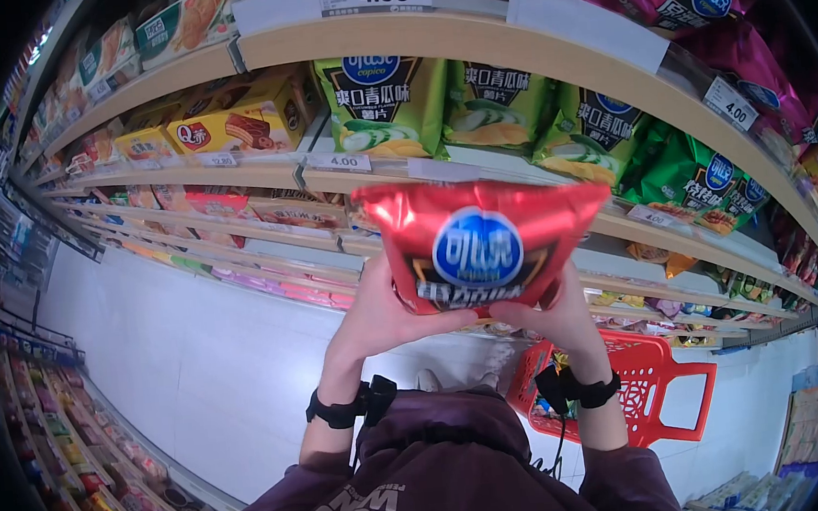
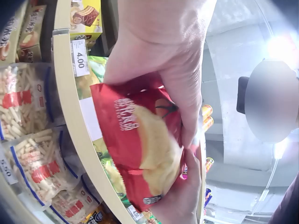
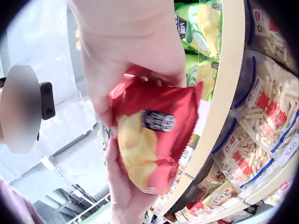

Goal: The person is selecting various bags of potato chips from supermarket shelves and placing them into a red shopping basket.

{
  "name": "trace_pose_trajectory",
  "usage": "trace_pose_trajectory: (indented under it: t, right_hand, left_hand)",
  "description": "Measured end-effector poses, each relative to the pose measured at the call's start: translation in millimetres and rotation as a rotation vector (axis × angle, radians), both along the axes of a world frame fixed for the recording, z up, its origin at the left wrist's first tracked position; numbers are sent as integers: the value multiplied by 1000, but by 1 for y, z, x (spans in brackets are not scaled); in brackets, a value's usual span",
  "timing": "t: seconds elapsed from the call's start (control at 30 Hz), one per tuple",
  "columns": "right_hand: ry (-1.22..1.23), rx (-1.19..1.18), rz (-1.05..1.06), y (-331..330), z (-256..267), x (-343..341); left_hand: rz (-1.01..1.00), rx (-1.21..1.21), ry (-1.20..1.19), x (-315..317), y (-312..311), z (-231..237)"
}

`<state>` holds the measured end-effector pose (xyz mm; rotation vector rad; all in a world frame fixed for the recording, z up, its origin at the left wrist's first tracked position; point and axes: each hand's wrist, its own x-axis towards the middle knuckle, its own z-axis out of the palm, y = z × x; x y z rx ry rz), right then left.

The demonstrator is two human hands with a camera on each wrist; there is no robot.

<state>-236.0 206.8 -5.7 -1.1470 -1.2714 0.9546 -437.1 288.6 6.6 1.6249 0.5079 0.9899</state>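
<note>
Between the fingers of both hands, out in front of the shelf, hangs a red crisp bag, its blue badge turned up toward the person holding it. From where I'm standing, the left hand has one side and the right hand the other, each opened about as wide as its share of the bag and bent round it. The thumbs lie across the front near the bottom, their tips almost together; the far fingertips are mostly hidden behind the bag, so how firmly they press I can't tell.

Just past the fingers stand green crisp bags, and off beyond the left hand sit yellow boxes. Below the right hand, past its wrist, is a red basket.

I'd call this a holding stage, with the bag being steadied and perhaps looked over; it seems well supported, with no need for a fresh grip. Any move from here, I'd judge, calls for both hands travelling together, or one side taking the weight before the other lets go. Soft wrapping like that would probably crease or slide under an uneven pinch, and a hard squeeze might well crush what's inside.
</note>
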Motion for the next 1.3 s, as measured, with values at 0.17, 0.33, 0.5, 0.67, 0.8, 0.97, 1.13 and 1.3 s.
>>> trace_pose_trajectory:
  t: [0.17,0.33,0.5,0.67,0.8,0.97,1.13,1.3]
  right_hand:
    - [-29,-88,19,-3,5,2]
    - [173,-47,-59,9,13,-11]
    - [307,-93,-67,11,13,-14]
    - [376,-111,-78,13,5,-13]
    - [429,-105,-67,12,11,-16]
    - [-320,186,-256,11,8,-10]
    - [-706,313,-178,-10,33,-38]
    - [46,71,-41,-13,21,-41]
  left_hand:
    - [-16,76,41,-2,3,0]
    - [-52,-261,100,-1,10,-15]
    - [-61,-317,-1,1,10,-17]
    - [-95,-418,-20,-3,12,-22]
    - [-110,-423,24,-9,5,-7]
    - [62,-219,-113,-3,3,-14]
    - [368,307,-63,-3,-6,-4]
    - [273,527,-92,-3,-6,-4]
